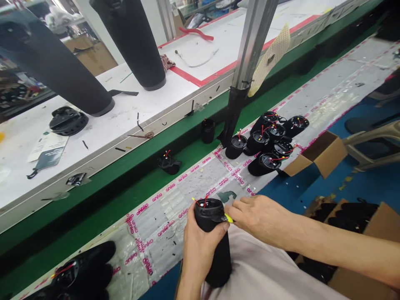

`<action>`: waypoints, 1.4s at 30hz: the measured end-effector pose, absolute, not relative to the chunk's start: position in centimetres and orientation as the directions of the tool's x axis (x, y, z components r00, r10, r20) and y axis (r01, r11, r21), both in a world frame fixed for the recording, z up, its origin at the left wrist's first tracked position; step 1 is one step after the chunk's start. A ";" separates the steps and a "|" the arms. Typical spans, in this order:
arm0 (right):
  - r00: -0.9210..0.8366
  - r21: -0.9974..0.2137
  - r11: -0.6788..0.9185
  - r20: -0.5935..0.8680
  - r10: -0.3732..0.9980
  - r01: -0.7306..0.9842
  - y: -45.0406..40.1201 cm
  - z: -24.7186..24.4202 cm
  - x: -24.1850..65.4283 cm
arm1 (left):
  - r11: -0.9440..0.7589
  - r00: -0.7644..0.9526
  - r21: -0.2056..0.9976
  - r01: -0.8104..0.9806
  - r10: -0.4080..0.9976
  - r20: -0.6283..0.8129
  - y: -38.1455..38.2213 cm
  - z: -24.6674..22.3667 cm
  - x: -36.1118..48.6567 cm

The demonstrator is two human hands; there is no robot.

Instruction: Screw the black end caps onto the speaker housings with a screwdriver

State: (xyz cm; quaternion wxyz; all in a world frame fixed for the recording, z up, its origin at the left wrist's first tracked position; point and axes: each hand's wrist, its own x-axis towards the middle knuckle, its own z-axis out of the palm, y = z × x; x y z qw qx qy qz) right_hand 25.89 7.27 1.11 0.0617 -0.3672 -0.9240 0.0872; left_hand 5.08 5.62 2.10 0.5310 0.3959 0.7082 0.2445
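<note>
My left hand (200,246) is wrapped round a black fabric-covered speaker tube (220,262), its open end up and leaning against my clothing. Thin red and yellow wires (204,202) poke out of the opening. In my right hand (250,212) is a small yellow-handled tool (229,218), its tip at the tube's rim on the right side. The tip is too small to make out, so I cannot tell whether it is a blade. Fingers of my right hand are closed on the handle, close to my left thumb.
Several similar black tubes (264,164) with wires stand on the taped bench ahead; more lie at lower left (84,271). A metal post (250,50) rises beside the green conveyor (137,166). Cardboard boxes (328,154) sit right. Tall black cylinders (134,46) stand on the white shelf.
</note>
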 end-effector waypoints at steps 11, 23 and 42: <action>-0.711 -0.199 0.691 -0.044 0.702 0.695 7.0 1.4 25.5 | 0.569 -0.150 0.756 0.324 0.820 -0.553 5.2 1.9 5.2; -0.723 -0.103 0.723 -0.237 0.649 0.683 7.7 2.9 23.9 | 0.556 -0.239 0.738 0.382 0.831 -0.503 4.8 1.4 5.1; -0.614 -0.635 0.482 0.015 0.789 0.604 8.7 0.5 25.9 | 0.539 -0.131 0.816 0.210 0.842 -0.522 4.9 -0.1 3.3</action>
